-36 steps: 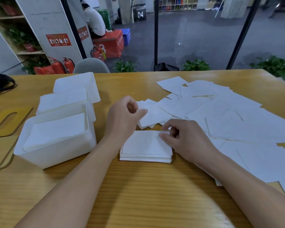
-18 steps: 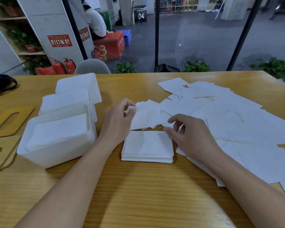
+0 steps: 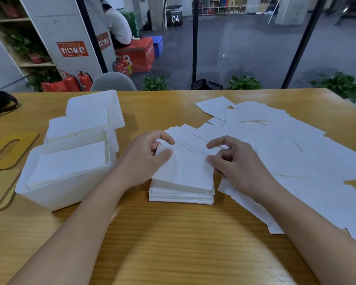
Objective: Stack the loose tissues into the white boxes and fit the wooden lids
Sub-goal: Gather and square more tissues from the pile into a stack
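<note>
A black bag [image 3: 0, 100] lies at the left edge of the wooden table [image 3: 173, 233]. Behind the table stand a grey chair [image 3: 113, 82], red fire extinguishers [image 3: 78, 80] and potted plants [image 3: 244, 82]. A seated person [image 3: 117, 27] occupies a red box [image 3: 138, 53].

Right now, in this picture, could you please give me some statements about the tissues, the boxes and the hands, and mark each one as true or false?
1. Both hands hold one tissue above the small stack. True: the left hand and the right hand pinch its two sides.
2. The nearest white box has a wooden lid on it. False: it is open, with tissues inside.
3. The wooden lids lie flat on the table, left of the boxes. True.
4. All loose tissues are already packed. False: many are spread on the right side of the table.
5. The stack sits inside a box. False: it lies on the bare table.
</note>
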The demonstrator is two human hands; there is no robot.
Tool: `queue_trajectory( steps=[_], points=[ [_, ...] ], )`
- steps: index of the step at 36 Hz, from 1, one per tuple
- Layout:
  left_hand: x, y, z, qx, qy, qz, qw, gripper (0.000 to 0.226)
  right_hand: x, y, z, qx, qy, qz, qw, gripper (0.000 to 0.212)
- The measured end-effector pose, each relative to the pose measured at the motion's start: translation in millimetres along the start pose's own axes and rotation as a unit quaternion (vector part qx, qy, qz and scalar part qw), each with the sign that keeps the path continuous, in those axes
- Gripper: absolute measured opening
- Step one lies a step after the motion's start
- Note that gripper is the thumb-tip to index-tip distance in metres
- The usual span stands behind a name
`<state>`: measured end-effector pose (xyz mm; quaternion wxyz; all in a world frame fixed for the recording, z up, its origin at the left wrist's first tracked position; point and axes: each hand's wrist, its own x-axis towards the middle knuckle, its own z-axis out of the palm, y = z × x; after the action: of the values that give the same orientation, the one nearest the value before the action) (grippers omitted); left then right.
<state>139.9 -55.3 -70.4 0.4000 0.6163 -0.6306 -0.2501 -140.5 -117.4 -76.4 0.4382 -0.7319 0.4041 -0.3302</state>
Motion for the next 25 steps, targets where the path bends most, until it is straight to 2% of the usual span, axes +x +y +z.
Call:
queue_trajectory(
  steps=[6,9,13,17,21,25],
  points=[
    [-6.4,6.4,-2.9,0.12,-0.06,-0.025,0.991,0.012,-1.4,4.4,4.7,-0.057,-0.017,-0.006,0.998,0.02],
    [-7.4,8.1,-0.7,0.151,-0.055,-0.03,0.987,0.009,-3.1,7.9,6.3,-0.112,-0.005,-0.024,0.993,0.017],
    [-8.8,10.3,-0.4,0.16,-0.032,-0.028,0.986,0.01,-2.1,7.3,6.5,-0.199,0.05,-0.058,0.977,0.002],
    [-7.6,11.7,2.1,0.148,-0.016,-0.007,0.989,0.014,2.7,5.6,4.4,-0.283,0.026,-0.081,0.955,0.027],
    [-5.7,7.4,9.7,0.147,-0.01,0.001,0.989,0.017,3.3,9.5,5.5,-0.33,-0.038,-0.076,0.94,0.029],
    [-5.3,3.4,14.5,0.141,-0.012,0.008,0.99,0.014,5.3,13.4,4.7,-0.365,-0.044,-0.075,0.927,0.033]
  ],
)
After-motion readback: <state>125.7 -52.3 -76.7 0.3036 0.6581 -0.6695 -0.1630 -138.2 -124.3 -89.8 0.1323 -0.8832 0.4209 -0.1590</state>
